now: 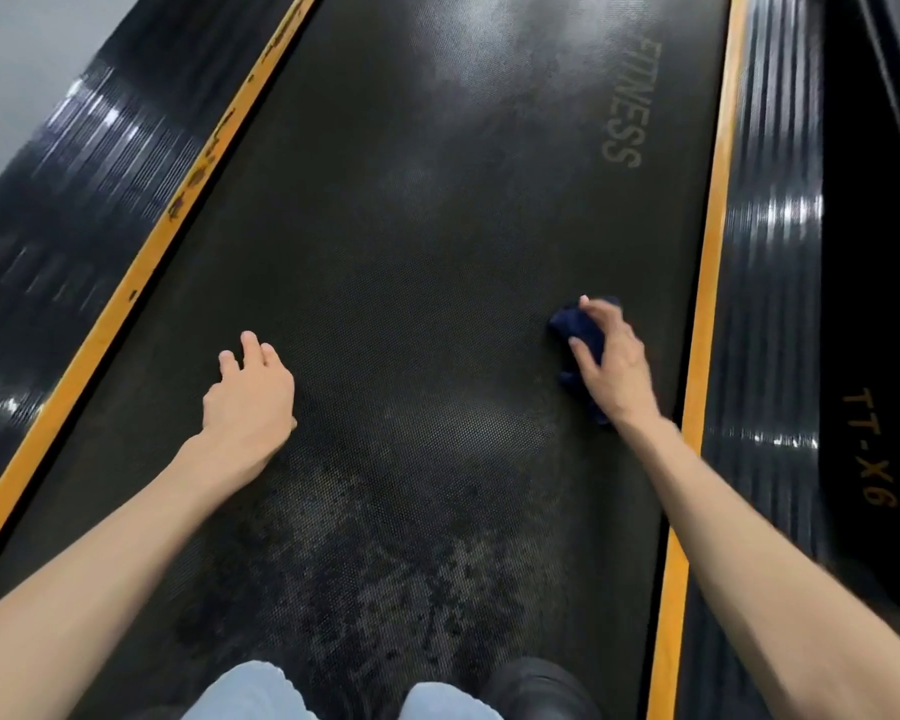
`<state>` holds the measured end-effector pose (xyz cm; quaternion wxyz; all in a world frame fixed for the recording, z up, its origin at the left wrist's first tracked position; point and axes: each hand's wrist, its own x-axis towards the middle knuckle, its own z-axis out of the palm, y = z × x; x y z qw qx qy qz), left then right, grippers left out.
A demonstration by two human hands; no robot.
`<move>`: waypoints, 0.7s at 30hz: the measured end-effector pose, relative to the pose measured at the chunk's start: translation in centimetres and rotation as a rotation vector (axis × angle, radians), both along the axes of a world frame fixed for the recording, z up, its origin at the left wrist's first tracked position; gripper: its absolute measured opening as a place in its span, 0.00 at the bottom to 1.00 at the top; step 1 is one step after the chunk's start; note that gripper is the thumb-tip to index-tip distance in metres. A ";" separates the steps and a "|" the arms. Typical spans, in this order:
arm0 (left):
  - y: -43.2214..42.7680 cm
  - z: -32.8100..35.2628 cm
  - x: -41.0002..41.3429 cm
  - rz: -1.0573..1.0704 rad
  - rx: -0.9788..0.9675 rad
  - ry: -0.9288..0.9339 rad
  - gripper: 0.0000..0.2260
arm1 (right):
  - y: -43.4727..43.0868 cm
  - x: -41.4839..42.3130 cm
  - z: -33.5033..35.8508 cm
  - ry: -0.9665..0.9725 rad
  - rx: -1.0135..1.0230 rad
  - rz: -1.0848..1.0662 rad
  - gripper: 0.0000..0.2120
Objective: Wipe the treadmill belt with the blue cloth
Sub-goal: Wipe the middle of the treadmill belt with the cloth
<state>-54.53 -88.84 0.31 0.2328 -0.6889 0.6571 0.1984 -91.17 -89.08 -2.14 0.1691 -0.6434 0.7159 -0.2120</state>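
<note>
- While the right hand (611,363) lies palm down on the bunched blue cloth (578,330), its fingers curl round the cloth and press it onto the treadmill belt (411,252), near the belt's right edge.
- Dark folds of the cloth show ahead of the fingers and beneath the wrist; the hand hides the rest.
- The left hand (250,392) holds nothing. Its fingers are loosely spread and relaxed, palm down over the belt's left half. Whether it touches the belt, I cannot tell.
- An orange stripe (705,314) runs just right of the cloth hand, with a ribbed black side rail (770,304) beyond it.
- Grey FITNESS lettering (627,103) lies farther up the belt.
</note>
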 end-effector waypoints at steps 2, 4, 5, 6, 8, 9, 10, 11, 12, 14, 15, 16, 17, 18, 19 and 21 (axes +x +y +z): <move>0.0 0.0 0.0 0.001 0.000 0.006 0.40 | 2.1 3.0 -1.1 0.016 -0.060 -0.065 0.14; 0.0 0.0 0.0 0.001 -0.005 0.006 0.40 | 5.2 7.0 -1.7 -0.005 -0.048 0.070 0.13; 0.0 0.0 0.0 -0.002 -0.008 0.004 0.40 | 7.0 8.7 -1.9 -0.011 -0.035 0.218 0.13; -0.1 0.1 0.0 -0.006 -0.010 0.005 0.40 | 8.9 9.9 -1.9 0.009 -0.033 0.390 0.13; 0.0 0.2 0.2 -0.012 -0.017 0.024 0.40 | 10.9 9.1 -2.1 0.105 -0.063 0.678 0.14; 0.0 0.2 0.4 -0.012 -0.019 0.036 0.40 | 10.4 7.5 -2.3 0.132 -0.088 0.737 0.15; 0.1 0.1 0.7 -0.010 -0.023 0.048 0.40 | 9.4 5.5 -2.6 0.136 -0.100 0.716 0.15; 0.3 0.0 1.0 -0.012 -0.028 0.057 0.40 | 8.1 3.5 -2.8 0.142 -0.119 0.619 0.15; 0.5 -0.1 1.2 -0.019 -0.035 0.069 0.40 | 6.5 1.5 -2.9 0.153 -0.129 0.465 0.15; 0.9 -0.3 1.7 -0.023 -0.050 0.099 0.40 | 3.9 -1.3 -2.5 0.167 -0.107 0.118 0.16; 1.0 -0.5 1.8 -0.017 -0.059 0.117 0.40 | 2.9 -1.6 -2.4 0.143 -0.087 -0.044 0.17; 1.1 -0.6 1.9 -0.011 -0.065 0.130 0.40 | 2.1 -1.0 -2.3 0.100 -0.065 -0.198 0.18; 1.1 -0.6 1.9 -0.007 -0.068 0.135 0.40 | 1.4 0.3 -2.4 0.065 -0.049 -0.335 0.18; 1.1 -0.6 1.8 -0.008 -0.067 0.130 0.40 | 1.1 2.0 -2.4 0.046 -0.037 -0.427 0.19; 1.1 -0.5 1.7 -0.009 -0.064 0.118 0.40 | 1.3 3.9 -2.6 0.041 -0.049 -0.445 0.19; 1.1 -0.3 1.3 0.005 -0.046 0.096 0.40 | 3.4 7.9 -2.9 0.035 -0.078 -0.225 0.20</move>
